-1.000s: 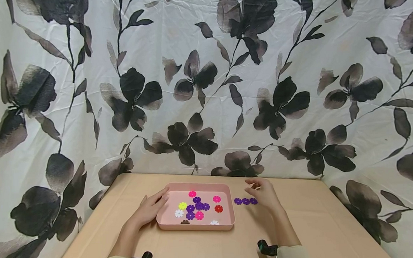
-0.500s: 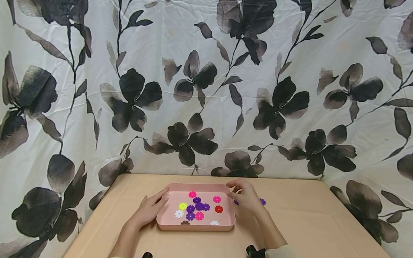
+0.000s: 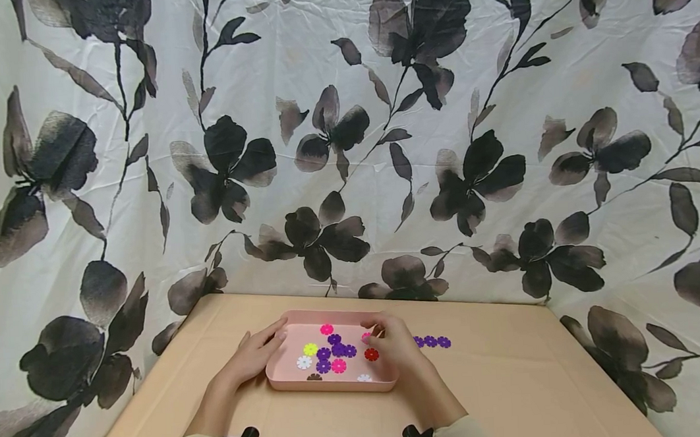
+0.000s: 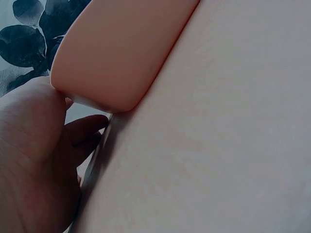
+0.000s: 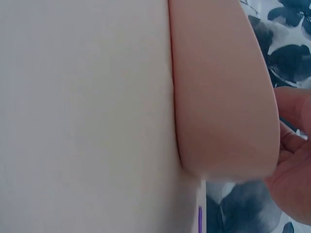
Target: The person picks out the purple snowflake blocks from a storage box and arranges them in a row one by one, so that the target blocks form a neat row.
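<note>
Left hand [image 3: 251, 357] resting on tray [image 3: 287, 379] left rim, lower centre of frame, fingers relaxed along the edge. Right hand [image 3: 395, 348] over tray's right side, fingers curled above pink disc [image 3: 366, 337] and red disc [image 3: 371, 354]; pinching or not, cannot tell. Purple row [image 3: 430, 341] on table [image 3: 513, 381] just right of tray. Looks like sorting purples out, mid-reach; next probably calls for pinching a purple disc [image 3: 324, 353] from mid-tray cluster

text: none legible | labels: none | numbers: none
</note>
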Demonstrator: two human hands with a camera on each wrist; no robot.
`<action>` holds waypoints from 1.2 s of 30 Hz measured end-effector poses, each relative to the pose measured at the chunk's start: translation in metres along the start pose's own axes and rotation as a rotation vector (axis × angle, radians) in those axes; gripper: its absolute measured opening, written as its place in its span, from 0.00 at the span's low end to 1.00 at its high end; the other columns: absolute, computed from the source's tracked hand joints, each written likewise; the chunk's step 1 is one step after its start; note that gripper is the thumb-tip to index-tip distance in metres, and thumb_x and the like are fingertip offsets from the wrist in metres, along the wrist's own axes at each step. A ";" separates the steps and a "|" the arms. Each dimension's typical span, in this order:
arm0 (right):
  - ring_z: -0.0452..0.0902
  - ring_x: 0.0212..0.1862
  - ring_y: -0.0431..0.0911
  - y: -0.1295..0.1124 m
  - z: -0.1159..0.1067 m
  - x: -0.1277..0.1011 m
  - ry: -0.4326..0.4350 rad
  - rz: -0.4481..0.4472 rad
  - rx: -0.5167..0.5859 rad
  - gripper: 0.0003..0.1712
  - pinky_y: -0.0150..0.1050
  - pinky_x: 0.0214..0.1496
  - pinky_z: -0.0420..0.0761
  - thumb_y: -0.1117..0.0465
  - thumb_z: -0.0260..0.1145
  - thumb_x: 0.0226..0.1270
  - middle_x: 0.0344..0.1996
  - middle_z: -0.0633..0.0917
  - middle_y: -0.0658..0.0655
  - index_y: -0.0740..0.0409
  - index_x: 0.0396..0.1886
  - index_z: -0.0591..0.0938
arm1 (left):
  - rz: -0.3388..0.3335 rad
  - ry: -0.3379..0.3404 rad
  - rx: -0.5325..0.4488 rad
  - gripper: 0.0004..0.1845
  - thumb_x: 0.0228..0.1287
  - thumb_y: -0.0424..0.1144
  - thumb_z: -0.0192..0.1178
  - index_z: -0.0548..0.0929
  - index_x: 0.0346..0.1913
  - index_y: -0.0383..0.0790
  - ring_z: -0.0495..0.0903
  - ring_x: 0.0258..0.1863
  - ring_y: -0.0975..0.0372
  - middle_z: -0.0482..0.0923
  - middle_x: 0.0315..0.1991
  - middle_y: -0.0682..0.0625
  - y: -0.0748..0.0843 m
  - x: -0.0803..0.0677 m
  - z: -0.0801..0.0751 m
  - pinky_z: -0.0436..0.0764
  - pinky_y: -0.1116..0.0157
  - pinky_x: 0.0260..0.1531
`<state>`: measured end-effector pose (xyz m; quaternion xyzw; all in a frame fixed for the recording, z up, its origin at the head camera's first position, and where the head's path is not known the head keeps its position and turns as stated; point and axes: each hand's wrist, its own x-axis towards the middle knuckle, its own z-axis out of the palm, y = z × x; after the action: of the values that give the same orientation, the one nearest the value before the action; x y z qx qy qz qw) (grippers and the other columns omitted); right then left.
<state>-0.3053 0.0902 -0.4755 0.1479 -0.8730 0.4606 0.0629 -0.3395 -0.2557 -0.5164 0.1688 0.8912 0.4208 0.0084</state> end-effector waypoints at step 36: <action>0.77 0.43 0.41 -0.007 0.058 0.016 -0.164 0.043 -0.156 0.12 0.41 0.55 0.85 0.65 0.75 0.66 0.42 0.86 0.47 0.53 0.49 0.91 | -0.003 0.000 0.013 0.31 0.84 0.55 0.45 0.64 0.81 0.47 0.58 0.81 0.42 0.61 0.81 0.44 0.001 0.001 0.000 0.27 0.32 0.77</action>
<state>-0.3173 0.0352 -0.4994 0.1610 -0.9113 0.3789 -0.0076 -0.3402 -0.2553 -0.5157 0.1674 0.8943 0.4148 0.0080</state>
